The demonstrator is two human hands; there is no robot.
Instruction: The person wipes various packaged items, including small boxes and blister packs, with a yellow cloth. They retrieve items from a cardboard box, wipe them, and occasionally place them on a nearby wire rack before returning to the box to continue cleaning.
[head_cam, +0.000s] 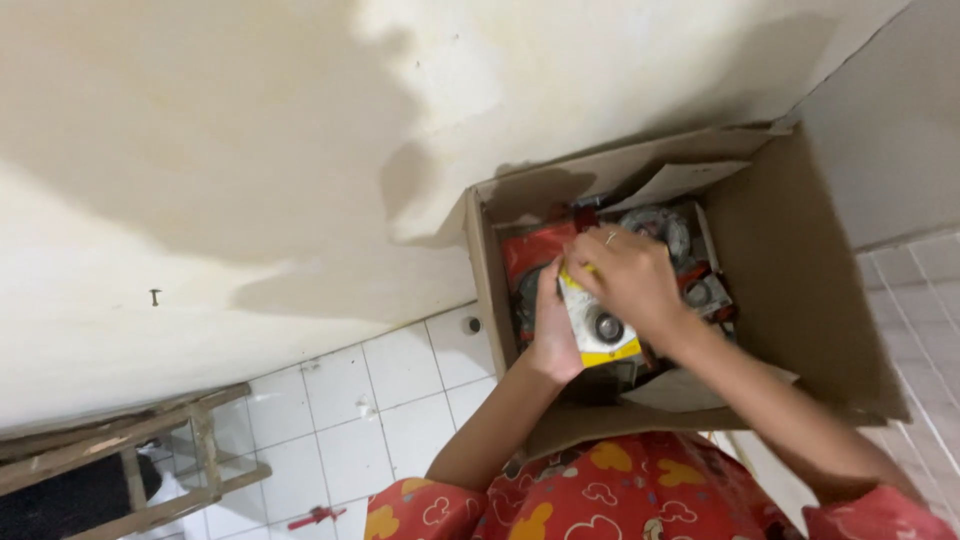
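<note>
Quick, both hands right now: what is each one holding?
Left hand: closed on the edge of the yellow-and-white packet.
Right hand: closed on the same packet's top, over the cardboard box.

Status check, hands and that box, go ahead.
Left hand and right hand both gripping a yellow-and-white packet. Packet held over open cardboard box. Red packs beneath; nothing blocking.
</note>
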